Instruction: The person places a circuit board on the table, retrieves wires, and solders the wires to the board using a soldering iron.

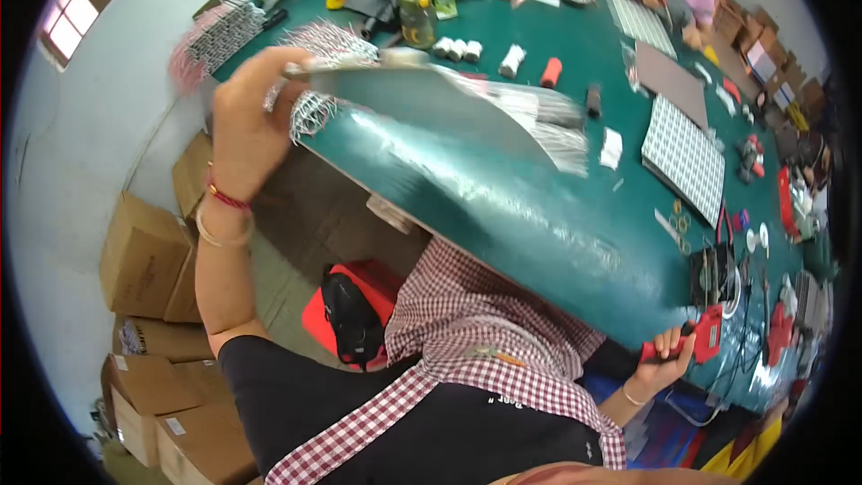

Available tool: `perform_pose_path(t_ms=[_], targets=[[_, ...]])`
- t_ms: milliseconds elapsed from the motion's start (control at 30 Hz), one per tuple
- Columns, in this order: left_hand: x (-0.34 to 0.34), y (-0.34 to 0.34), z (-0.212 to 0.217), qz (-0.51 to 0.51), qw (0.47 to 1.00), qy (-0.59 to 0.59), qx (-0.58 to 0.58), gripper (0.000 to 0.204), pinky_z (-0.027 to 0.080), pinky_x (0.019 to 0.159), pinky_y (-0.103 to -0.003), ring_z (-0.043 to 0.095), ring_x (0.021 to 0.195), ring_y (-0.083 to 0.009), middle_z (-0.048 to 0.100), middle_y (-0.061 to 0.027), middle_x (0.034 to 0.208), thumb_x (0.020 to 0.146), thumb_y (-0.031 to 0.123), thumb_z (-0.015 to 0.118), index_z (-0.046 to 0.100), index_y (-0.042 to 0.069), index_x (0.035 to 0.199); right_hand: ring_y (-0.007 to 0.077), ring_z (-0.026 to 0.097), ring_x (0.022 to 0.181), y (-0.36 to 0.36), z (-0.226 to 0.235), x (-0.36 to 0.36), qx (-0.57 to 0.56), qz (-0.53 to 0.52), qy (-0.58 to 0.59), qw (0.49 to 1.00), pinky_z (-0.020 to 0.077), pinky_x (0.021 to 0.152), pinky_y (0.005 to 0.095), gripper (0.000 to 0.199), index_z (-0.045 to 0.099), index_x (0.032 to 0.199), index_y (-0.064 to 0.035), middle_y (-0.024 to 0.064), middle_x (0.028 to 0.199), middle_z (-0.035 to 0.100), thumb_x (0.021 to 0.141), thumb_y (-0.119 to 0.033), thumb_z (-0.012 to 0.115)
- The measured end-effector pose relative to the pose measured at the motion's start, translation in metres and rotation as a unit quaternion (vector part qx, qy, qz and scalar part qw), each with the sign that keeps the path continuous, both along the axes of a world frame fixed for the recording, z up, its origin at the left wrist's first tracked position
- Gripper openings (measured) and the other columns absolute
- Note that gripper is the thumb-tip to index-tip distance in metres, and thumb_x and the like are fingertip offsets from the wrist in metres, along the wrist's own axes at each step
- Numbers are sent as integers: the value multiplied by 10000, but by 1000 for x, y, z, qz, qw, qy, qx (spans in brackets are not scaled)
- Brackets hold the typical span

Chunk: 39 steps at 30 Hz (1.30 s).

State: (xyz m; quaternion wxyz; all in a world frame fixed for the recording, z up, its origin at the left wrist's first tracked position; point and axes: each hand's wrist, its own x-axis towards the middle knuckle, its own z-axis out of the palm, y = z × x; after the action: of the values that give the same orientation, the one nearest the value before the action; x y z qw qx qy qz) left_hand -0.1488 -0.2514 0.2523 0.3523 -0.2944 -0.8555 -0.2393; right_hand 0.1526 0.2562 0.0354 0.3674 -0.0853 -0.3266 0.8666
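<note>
While the left hand (247, 117) grips the raised board (422, 99), the right hand (669, 355) clutches a red tool (705, 337).

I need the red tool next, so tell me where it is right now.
In the head view the red tool is at lower right, gripped in the right hand at the near edge of the green table, beside a tangle of wires.

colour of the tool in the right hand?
Red, gripped in the right hand: the hand tool shows best in the head view.
</note>
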Motion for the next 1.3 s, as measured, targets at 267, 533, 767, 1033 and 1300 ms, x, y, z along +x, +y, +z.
perform_pose_path(t_ms=[267,533,767,1033,1300], targets=[[-167,-161,-70,69,962,228,-134,289,295,1158,-574,671,1071,-235,717,-36,1035,804,-116,568,605,106,984,77,391,510,-3,17,-33,1,-39,-53,998,379,473,223,331,475,1316,-27,16,695,428,1051,-223,494],[-249,-225,-179,173,958,199,-115,185,294,1148,-596,619,1170,-250,699,-28,1124,856,-19,572,582,123,976,66,393,460,-33,27,-56,37,-84,-116,989,393,440,219,317,490,1298,-34,7,685,447,1045,-225,505],[-236,-274,-255,241,926,46,-289,512,207,1154,-643,435,1364,-278,477,-92,1461,835,-11,554,565,157,1318,62,383,471,-39,31,-78,14,-85,-156,984,367,442,217,313,496,1296,-39,1,676,428,1046,-225,499],[-226,-165,-180,373,917,124,-76,447,244,1124,-610,477,1309,-263,568,-58,1346,799,-66,529,634,118,1193,60,381,495,-29,32,-71,3,-77,-133,988,345,469,218,328,508,1307,-30,-8,677,413,1051,-235,486],[-199,244,-161,-260,952,-141,80,189,495,861,-420,626,978,-340,674,-153,1006,916,81,586,667,38,1081,77,437,493,-40,40,-65,-6,-87,-94,992,427,515,252,340,516,1258,-22,2,673,472,1030,-275,518]])
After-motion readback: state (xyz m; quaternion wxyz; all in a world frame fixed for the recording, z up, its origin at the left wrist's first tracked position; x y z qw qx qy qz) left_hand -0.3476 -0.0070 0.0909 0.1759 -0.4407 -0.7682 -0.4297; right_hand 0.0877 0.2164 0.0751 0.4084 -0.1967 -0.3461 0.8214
